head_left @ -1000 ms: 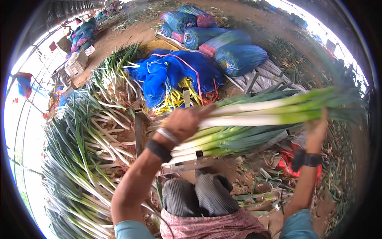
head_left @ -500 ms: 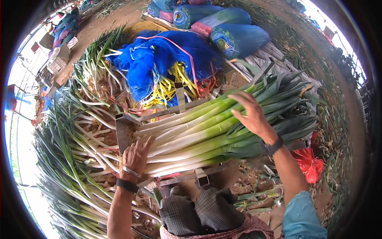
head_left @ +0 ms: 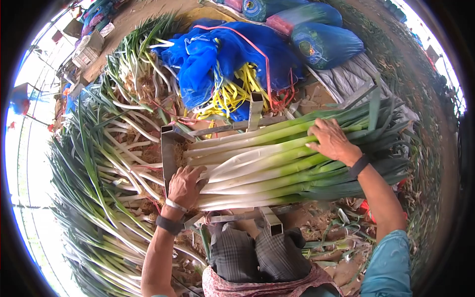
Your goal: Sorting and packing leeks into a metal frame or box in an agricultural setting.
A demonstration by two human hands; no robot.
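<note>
A thick bundle of leeks [head_left: 267, 171] lies across a metal frame [head_left: 255, 111] in front of me, white ends at the left and dark green leaves at the right. My left hand [head_left: 186, 184] is closed over the white ends beside the frame's upright end plate [head_left: 169, 153]; its fingertips rest on the stalks, and the roots under it are partly hidden. Farther right, my right hand [head_left: 332, 140] grips the upper stalks where they turn green, fingers bent over them. One white stalk near the middle bows upward.
Many loose leeks [head_left: 114, 193] cover the ground at the left. Beyond the frame lie blue netting [head_left: 232, 49], yellow ties [head_left: 232, 94] and filled blue net bags [head_left: 326, 44]. A grey sheet [head_left: 341, 79] and leaf scraps spread at the right; a red plastic bag [head_left: 366, 208] shows behind my forearm.
My right hand has come down from just above the leeks and closed on the stalks. My left hand stays at the white ends. The whole view has shifted slightly.
</note>
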